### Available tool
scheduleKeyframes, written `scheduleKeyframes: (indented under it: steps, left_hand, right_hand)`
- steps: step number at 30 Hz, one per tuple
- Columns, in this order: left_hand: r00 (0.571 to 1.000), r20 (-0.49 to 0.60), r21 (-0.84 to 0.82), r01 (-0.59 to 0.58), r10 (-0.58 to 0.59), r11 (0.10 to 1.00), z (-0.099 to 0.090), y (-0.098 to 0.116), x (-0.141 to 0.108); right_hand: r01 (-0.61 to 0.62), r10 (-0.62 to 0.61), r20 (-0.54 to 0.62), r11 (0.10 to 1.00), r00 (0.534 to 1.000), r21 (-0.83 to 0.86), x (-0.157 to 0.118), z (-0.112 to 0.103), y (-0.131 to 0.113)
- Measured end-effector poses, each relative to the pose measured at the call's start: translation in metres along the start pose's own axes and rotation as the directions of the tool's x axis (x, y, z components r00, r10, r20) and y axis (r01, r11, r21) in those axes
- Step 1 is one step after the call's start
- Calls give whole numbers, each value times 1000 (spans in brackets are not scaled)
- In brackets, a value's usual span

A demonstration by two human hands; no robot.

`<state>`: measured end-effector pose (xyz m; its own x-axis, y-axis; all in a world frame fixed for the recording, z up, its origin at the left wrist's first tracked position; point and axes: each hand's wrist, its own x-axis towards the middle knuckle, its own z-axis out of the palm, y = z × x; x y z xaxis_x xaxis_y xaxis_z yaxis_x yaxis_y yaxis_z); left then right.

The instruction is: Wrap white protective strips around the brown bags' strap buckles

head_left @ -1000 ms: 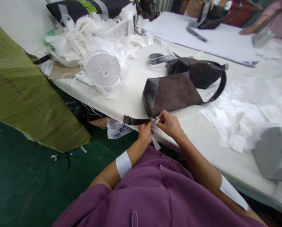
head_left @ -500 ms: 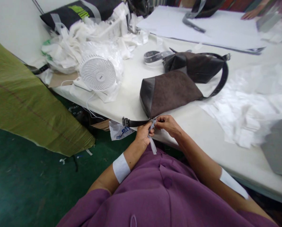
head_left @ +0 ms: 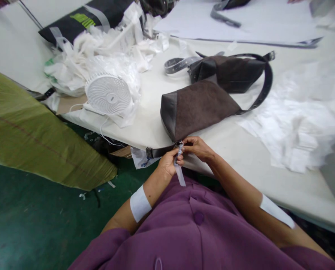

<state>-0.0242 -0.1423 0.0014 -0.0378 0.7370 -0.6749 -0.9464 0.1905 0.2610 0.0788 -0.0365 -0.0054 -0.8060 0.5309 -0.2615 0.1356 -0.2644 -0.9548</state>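
A brown suede-look bag [head_left: 202, 108] with dark leather-like ends lies on the table, its near corner at the table edge. From that corner a dark strap [head_left: 160, 152] with a metal buckle runs left over the edge. My left hand [head_left: 170, 162] is closed on a pale translucent strip [head_left: 179, 174], which hangs below the fingers. Close against it, my right hand [head_left: 197, 148] pinches at the strip's upper end beside the strap's metal fitting; the fingertips partly hide what they grip. A second dark brown bag [head_left: 232, 73] lies just behind the first.
A white fan [head_left: 109, 95] stands to the left, before heaped white wrapping [head_left: 100, 45]. More white tissue [head_left: 299, 123] spreads on the right. Large white sheets [head_left: 249, 22] lie at the back. A green cloth-covered shape [head_left: 41, 131] borders the table at left.
The view has shifted a little, and the co-worker's hand at the back has almost left the picture. Both my hands stay at the bag's corner, with the strip slightly more exposed.
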Motion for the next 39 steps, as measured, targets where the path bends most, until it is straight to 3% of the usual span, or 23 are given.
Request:
scheduleKeyframes:
  steps: [4, 9, 15, 20, 23, 27, 33, 36, 39]
  left_hand:
    - [991, -50, 62, -117, 121, 991, -1, -6, 5]
    - [973, -27, 142, -222, 228, 965, -4, -12, 10]
    - [963, -48, 170, -255, 267, 952, -4, -15, 6]
    - [952, 3, 185, -303, 307, 935, -3, -18, 1]
    - [949, -27, 182, -303, 313, 935, -3, -21, 2]
    - [955, -86, 210, -261, 284, 942, -5, -24, 7]
    - [999, -7, 167, -45, 47, 985, 1, -19, 0]
    - [999, -48, 138, 24, -17, 990, 7, -17, -7]
    - [997, -52, 84, 69, -64, 994, 12, -16, -14]
  right_hand:
    - [-1, 1, 10, 1000, 1000, -13, 1, -3, 4]
    - [28, -28, 24, 1000, 999, -1, 1, -7, 6]
    - [47, -46, 22, 998, 999, -43, 1, -11, 5]
    - [65, -72, -29, 981, 997, -185, -2, -12, 1]
    - [75, -89, -42, 964, 995, -256, -6, -13, -2]
    - [36, -56, -77, 970, 995, -242, -14, -14, -8]
    - [-84, 102, -174, 990, 979, 111, -29, -19, -15]
    - [-31, 79, -270, 984, 960, 177, -31, -24, -10]
    - [23, 19, -367, 994, 930, 111, -29, -27, -2]
